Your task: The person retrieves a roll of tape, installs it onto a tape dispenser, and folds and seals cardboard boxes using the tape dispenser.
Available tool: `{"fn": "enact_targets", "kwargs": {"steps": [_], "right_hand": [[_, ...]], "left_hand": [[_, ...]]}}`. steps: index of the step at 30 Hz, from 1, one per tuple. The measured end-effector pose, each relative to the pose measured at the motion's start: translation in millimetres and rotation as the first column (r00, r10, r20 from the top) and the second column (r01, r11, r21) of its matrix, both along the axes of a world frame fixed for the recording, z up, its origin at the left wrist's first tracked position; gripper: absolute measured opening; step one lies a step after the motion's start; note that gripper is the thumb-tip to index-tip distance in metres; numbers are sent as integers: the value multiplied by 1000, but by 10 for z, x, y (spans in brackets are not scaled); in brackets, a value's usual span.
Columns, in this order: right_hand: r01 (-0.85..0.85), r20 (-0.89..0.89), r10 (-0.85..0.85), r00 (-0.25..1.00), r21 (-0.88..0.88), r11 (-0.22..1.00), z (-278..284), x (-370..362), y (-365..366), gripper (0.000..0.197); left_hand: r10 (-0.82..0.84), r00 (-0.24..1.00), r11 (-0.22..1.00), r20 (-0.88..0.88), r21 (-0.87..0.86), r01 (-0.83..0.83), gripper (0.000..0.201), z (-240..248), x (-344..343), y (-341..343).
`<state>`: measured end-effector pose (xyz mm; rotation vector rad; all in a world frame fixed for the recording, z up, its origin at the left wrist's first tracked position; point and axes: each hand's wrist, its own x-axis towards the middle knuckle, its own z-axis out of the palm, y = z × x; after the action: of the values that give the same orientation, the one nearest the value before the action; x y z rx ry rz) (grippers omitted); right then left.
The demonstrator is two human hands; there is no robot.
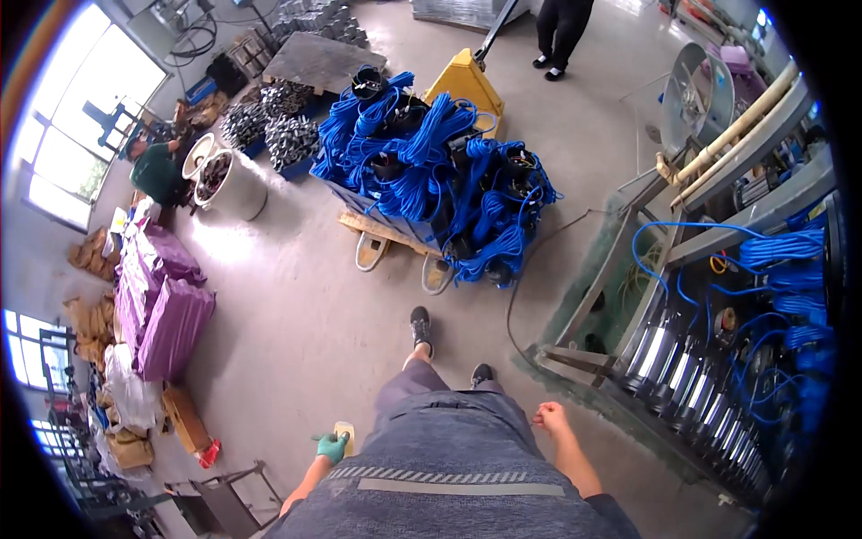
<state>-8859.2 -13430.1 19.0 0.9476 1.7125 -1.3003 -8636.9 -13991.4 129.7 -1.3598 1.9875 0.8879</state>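
Observation:
My left hand (331, 446), in a green glove, hangs low beside my left hip. Its fingers are closed on a pale yellow, flat piece with a rounded end (346, 433); its exact kind is too small to make out. My right hand (550, 419) is bare and hangs out to the right of my body, fingers curled in, with nothing visible in them. Ahead of my feet, bundles of blue cable (429, 180) with dark cylindrical parts are heaped in a blue crate (377, 199) on a wooden pallet (395, 231).
A yellow pallet jack (465, 83) carries the load. Metal cylinders (687, 377) with blue cables line the right, beside a metal frame (628, 296). Purple sacks (171, 314), a white barrel (235, 189) and a person (157, 171) are left; another person (563, 36) stands far ahead.

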Motion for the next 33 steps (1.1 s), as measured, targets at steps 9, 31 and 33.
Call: {"fn": "enact_targets", "kwargs": {"steps": [9, 31, 33], "right_hand": [[151, 84, -161, 983, 114, 982, 363, -191, -618, 12], [-461, -324, 428, 844, -30, 887, -1097, -1262, -1136, 14], [-403, -294, 372, 880, -49, 914, -1262, -1704, -1251, 14]], "left_hand": [[207, 971, 964, -119, 196, -182, 42, -358, -2208, -1021], [-392, 919, 915, 29, -93, 393, 53, -2069, -3199, -2264], [-287, 953, 951, -97, -146, 271, 55, -2263, -3014, -2500]]}}
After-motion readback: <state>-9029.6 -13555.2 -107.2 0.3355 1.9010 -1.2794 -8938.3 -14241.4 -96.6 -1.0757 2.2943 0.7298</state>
